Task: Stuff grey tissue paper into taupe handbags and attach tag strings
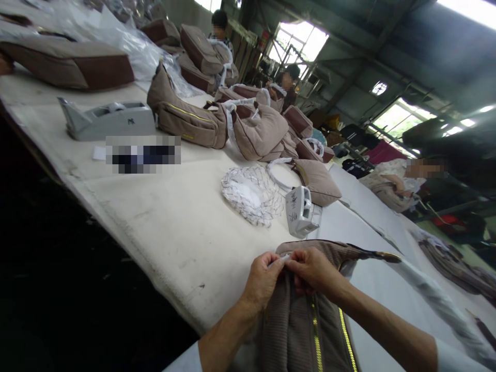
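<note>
A brown ribbed bag (302, 330) with yellow zippers lies in front of me at the table's near edge. Over its far end my left hand (263, 279) and my right hand (315, 271) meet, thumbs and fingers pinched together. Between the fingertips is a small white piece (285, 258), perhaps tape or wrap; its kind is hard to make out. To the right runs the bag's strap, wrapped in white material (426, 289). Just beyond the bag stands a grey tape dispenser (303, 212) with dark handwriting.
A crumpled white paper bundle (250, 194) lies left of the dispenser. Another grey tape dispenser (116, 121) stands farther left. Taupe bags (259, 129) are heaped along the far side, near clear plastic sheeting (116, 44). Other people work beyond; one at right handles a bag (395, 194).
</note>
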`<state>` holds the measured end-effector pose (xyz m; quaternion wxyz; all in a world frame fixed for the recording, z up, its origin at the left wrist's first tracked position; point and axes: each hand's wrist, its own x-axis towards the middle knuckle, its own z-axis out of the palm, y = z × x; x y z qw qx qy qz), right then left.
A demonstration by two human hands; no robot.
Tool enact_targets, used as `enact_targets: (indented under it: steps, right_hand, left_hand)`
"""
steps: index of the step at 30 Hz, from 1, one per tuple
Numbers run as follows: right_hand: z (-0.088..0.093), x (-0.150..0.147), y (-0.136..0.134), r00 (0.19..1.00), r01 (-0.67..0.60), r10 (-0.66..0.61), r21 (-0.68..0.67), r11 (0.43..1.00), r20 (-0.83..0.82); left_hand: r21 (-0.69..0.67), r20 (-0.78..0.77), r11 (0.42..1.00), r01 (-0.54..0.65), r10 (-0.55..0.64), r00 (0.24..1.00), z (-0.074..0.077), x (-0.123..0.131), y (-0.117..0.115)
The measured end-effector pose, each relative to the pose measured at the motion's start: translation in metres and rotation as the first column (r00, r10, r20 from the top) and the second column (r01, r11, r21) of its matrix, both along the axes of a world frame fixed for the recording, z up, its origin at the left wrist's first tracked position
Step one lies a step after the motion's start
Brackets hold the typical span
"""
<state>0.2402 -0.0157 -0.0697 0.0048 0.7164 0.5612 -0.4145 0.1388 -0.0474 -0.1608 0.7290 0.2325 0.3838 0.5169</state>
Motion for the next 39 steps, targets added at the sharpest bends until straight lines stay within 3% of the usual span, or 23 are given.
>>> enact_targets:
  steps: [6, 16, 21, 25, 30, 35, 39]
  right_hand:
    - [-0.008, 0.001, 0.001, 1.000, -0.028, 0.027, 0.045, 0.999, 0.015]
    - [-0.011, 0.006, -0.004, 0.996, -0.075, 0.069, 0.125, 0.989, 0.052]
    - [-0.017, 0.005, -0.011, 0.986, -0.161, 0.140, 0.279, 0.947, 0.092]
    - [-0.019, 0.002, -0.019, 0.946, -0.286, 0.193, 0.388, 0.876, 0.261]
    - [-0.018, -0.009, -0.024, 0.818, -0.372, 0.164, 0.289, 0.882, 0.551]
    - [-0.013, -0.026, -0.025, 0.635, -0.487, 0.282, 0.090, 0.869, 0.719]
    - [-0.013, -0.029, -0.026, 0.616, -0.495, 0.278, 0.088, 0.865, 0.737]
  left_hand:
    - [-0.032, -0.073, 0.999, -0.034, 0.032, 0.997, 0.002, 0.002, 0.007]
    - [-0.101, -0.062, 0.993, -0.066, 0.060, 0.996, 0.003, 0.011, 0.013]
    - [-0.042, -0.185, 0.992, -0.123, 0.113, 0.976, 0.003, 0.011, 0.012]
    - [0.049, -0.348, 0.978, -0.203, 0.208, 0.914, 0.004, 0.011, 0.009]
    - [0.161, -0.464, 0.947, -0.278, 0.321, 0.825, 0.008, 0.015, 0.003]
    - [0.274, -0.480, 0.903, -0.332, 0.428, 0.766, 0.006, 0.020, -0.003]
    - [0.388, -0.526, 0.844, -0.370, 0.533, 0.663, -0.001, 0.020, -0.006]
